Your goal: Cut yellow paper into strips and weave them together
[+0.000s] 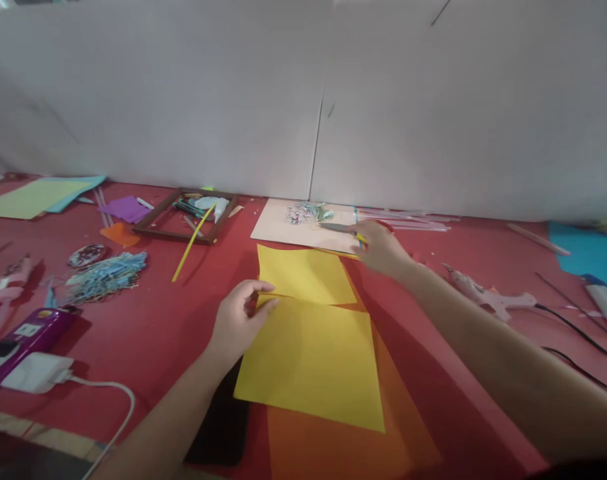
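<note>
My left hand (241, 317) is closed in a pinch at the left edge of the yellow paper, where two pieces meet. The upper yellow piece (303, 273) is slightly curled, and the larger lower yellow sheet (311, 363) lies flatter. Under them is an orange sheet (303, 443). Farther back, my right hand (381, 250) has its fingers closed round the handles of a pair of scissors (338, 228). The blades point left over a pale board (278, 227), and the hand partly hides the handles.
A pile of small trimmings (311, 212) rests on the board. To the left are a brown frame (183, 237), blue strings (108, 277) and a purple power strip (31, 340). A glue gun (493, 297) with a cord lies right. A dark phone-like slab (221, 427) sits near my left forearm.
</note>
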The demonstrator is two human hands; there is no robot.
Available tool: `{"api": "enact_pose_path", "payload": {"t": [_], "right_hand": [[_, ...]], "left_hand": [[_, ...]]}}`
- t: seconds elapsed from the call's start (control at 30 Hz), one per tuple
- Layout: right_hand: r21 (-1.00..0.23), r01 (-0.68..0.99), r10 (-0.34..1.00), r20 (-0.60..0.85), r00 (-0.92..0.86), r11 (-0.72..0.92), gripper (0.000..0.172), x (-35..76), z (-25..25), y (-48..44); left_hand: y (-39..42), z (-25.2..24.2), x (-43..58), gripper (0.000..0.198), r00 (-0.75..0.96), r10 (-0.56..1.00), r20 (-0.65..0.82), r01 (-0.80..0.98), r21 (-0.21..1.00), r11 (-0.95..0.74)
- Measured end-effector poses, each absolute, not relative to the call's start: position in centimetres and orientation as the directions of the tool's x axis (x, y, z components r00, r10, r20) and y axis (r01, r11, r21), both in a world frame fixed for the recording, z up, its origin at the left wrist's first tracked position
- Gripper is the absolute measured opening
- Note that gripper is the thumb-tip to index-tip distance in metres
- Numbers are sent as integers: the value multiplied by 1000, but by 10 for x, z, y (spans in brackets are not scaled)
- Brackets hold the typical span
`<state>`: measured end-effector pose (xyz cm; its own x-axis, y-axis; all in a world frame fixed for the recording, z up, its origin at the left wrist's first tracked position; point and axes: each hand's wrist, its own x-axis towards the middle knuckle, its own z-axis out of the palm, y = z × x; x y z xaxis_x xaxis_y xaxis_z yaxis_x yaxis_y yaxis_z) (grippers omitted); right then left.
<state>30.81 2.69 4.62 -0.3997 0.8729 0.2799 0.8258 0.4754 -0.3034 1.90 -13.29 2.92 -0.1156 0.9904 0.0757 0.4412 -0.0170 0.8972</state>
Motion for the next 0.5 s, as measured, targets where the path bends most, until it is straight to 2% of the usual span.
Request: {"api": "enact_pose_path", "payload": {"t": [0.07,0.1,0.17,0.2,0.3,0.37,0.4,0.5], "right_hand": [[-498,677,832,205,-516,542,47,287,50,-21],[-554,627,805,142,-576,547,51,280,51,-44],[-591,616,790,60,-610,521,58,273,50,-79],[-599,626,806,58,-589,500,54,273,47,-91],[-643,642,849,25,-528,419,18,289,41,-106],[-701,598,852,28,-522,390,15,307,39,-108],[-735,570,857,31,-514,368,16,316,40,-109],[-861,476,915,-31,-402,179,24,339,43,-111]], "left_hand": [[-136,33,23,22,-72,989,132,455,886,-85],[-137,35,26,21,-59,986,158,454,884,-114],[-139,38,30,20,-66,976,209,452,878,-157],[-139,41,32,21,-76,969,234,455,873,-175],[-138,49,33,26,-77,970,231,457,873,-171],[-138,59,29,35,-38,992,123,491,866,-89],[-138,65,26,38,-13,997,70,557,829,-51],[-141,88,19,50,-72,997,39,807,590,35]]}}
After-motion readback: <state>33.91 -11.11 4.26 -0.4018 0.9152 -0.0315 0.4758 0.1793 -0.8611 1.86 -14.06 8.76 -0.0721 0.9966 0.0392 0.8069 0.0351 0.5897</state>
